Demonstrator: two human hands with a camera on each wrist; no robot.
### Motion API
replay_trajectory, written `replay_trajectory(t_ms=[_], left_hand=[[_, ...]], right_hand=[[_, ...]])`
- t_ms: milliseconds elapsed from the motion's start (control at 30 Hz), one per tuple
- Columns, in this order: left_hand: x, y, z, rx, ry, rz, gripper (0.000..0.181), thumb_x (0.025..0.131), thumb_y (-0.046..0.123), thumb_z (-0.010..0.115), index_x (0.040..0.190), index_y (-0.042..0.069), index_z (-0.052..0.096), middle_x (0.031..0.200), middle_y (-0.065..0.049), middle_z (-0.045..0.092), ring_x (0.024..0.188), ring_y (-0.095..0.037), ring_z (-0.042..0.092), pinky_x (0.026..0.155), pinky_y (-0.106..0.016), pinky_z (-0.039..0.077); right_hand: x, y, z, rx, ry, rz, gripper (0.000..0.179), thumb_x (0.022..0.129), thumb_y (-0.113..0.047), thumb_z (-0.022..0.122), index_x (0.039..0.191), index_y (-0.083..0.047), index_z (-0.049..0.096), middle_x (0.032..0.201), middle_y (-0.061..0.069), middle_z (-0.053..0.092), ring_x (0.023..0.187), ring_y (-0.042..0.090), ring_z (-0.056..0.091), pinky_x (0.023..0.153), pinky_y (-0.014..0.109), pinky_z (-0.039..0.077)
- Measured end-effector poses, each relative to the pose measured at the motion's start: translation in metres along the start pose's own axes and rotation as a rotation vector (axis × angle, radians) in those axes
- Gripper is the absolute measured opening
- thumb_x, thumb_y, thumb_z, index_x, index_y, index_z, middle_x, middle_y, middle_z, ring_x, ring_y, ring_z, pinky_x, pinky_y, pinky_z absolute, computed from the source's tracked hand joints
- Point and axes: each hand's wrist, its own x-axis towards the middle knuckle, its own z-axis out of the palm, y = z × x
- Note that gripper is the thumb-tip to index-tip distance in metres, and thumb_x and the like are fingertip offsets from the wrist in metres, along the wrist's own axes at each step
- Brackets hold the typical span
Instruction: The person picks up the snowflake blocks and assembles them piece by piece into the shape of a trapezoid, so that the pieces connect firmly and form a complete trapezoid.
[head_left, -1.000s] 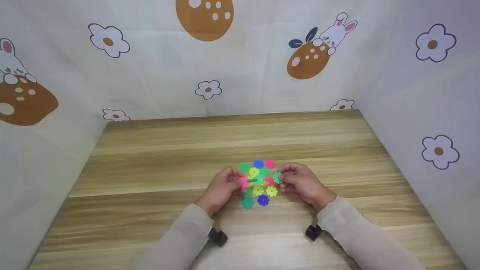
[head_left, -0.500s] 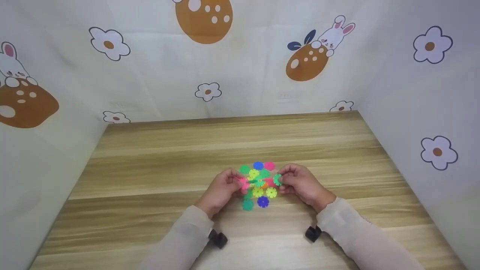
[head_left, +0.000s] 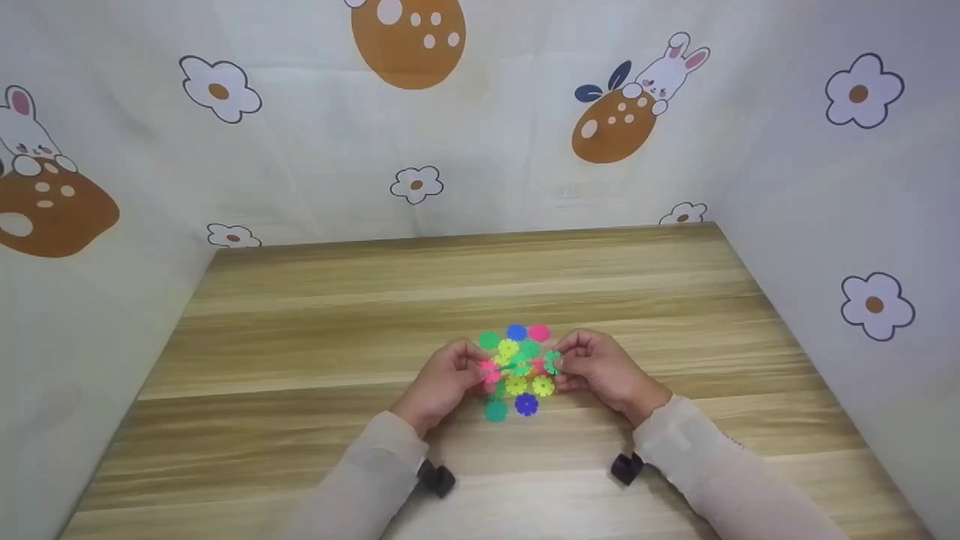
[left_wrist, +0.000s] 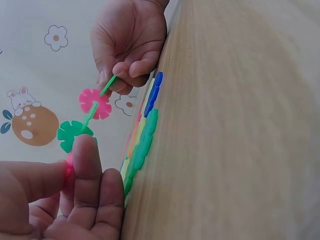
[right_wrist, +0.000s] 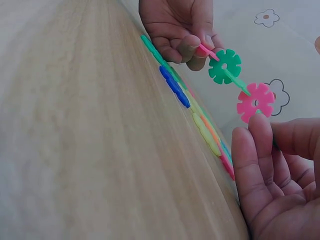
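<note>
Pink and green chain (right_wrist: 236,81): notched discs slotted together in a row, held raised over the table (head_left: 300,322), between the two hands.
Left hand (head_left: 444,379): fingers clamped on the pink end disc (head_left: 490,370), thumb against its face.
Right hand (head_left: 613,371): fingers clamped on the green end disc (head_left: 550,363), with the rest of the chain reaching out towards the left hand.
Weight: probably very light; the discs look like thin plastic, so a gentle pinch should do.
Stiffness: each disc likely firm, with a little give at the notches; a hard twist could pop a joint or strain a notch.
Joints: neighbouring discs sit at an angle to each other, so the row may swivel or droop if one end is let go.
Grip: faces look smooth and perhaps slightly slippery; best held flat between thumb and forefinger near the outer rim, leaving the free notches uncovered.
Loose discs (head_left: 516,385): flat on the table below and around the chain, among them a blue disc (head_left: 517,332) at the far side and a dark blue disc (head_left: 526,405) at the near side.
In the way: those discs lie close under the fingers, which could brush them if lowered.
Cloth (head_left: 495,135): rabbit-and-flower print behind the table, well apart from the work.
</note>
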Motion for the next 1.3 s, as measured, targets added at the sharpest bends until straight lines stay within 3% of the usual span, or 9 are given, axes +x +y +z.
replay_trajectory(t_ms=[267, 500, 633, 900, 1100, 1300], left_hand=[[-0.001, 0.001, 0.002, 0.042, 0.024, -0.008, 0.021, 0.097, -0.010, 0.056, 0.116, -0.002, 0.060, 0.087, -0.005, 0.063, 0.081, -0.015, 0.070, 0.084, -0.030, 0.060], [0.000, 0.002, 0.003, 0.021, 0.013, -0.009, 0.022, 0.096, -0.006, 0.062, 0.118, -0.004, 0.058, 0.098, -0.005, 0.065, 0.087, -0.015, 0.068, 0.087, -0.031, 0.060], [-0.001, 0.002, 0.002, 0.040, -0.012, -0.009, 0.023, 0.095, 0.001, 0.066, 0.115, -0.002, 0.056, 0.098, -0.005, 0.064, 0.088, -0.016, 0.066, 0.086, -0.031, 0.059], [-0.001, 0.003, -0.001, 0.098, -0.104, 0.019, 0.028, 0.100, 0.011, 0.066, 0.121, 0.001, 0.049, 0.100, -0.005, 0.061, 0.084, -0.018, 0.067, 0.083, -0.033, 0.059], [-0.001, 0.005, -0.002, 0.123, -0.145, 0.003, 0.040, 0.101, 0.012, 0.065, 0.138, 0.002, 0.051, 0.097, -0.003, 0.058, 0.083, -0.016, 0.063, 0.079, -0.029, 0.057], [-0.002, 0.006, -0.001, 0.170, -0.173, -0.003, 0.043, 0.102, 0.012, 0.065, 0.144, 0.014, 0.055, 0.109, -0.006, 0.065, 0.087, -0.017, 0.062, 0.078, -0.029, 0.055]], right_hand=[[-0.001, -0.001, 0.001, -0.023, 0.019, 0.009, 0.013, 0.097, 0.004, 0.064, 0.109, 0.002, 0.061, 0.085, 0.002, 0.069, 0.069, 0.013, 0.071, 0.072, 0.031, 0.064], [-0.001, -0.001, 0.000, -0.044, 0.024, 0.004, 0.028, 0.100, 0.003, 0.056, 0.126, 0.010, 0.062, 0.094, 0.004, 0.069, 0.075, 0.012, 0.070, 0.075, 0.030, 0.064], [-0.001, -0.003, 0.003, -0.051, 0.018, -0.002, 0.034, 0.100, 0.003, 0.055, 0.132, 0.013, 0.059, 0.095, 0.004, 0.068, 0.077, 0.012, 0.071, 0.076, 0.031, 0.064], [-0.003, -0.009, 0.019, -0.055, 0.021, -0.030, 0.021, 0.097, 0.003, 0.064, 0.116, 0.007, 0.058, 0.092, 0.004, 0.069, 0.080, 0.015, 0.073, 0.077, 0.031, 0.064], [-0.004, -0.011, 0.027, -0.076, 0.015, -0.030, 0.029, 0.097, 0.006, 0.061, 0.125, 0.015, 0.057, 0.105, 0.007, 0.069, 0.090, 0.016, 0.074, 0.084, 0.031, 0.063], [-0.005, -0.013, 0.029, -0.069, -0.050, -0.037, 0.038, 0.099, 0.004, 0.060, 0.135, 0.016, 0.055, 0.111, 0.009, 0.071, 0.102, 0.019, 0.075, 0.094, 0.032, 0.060]])
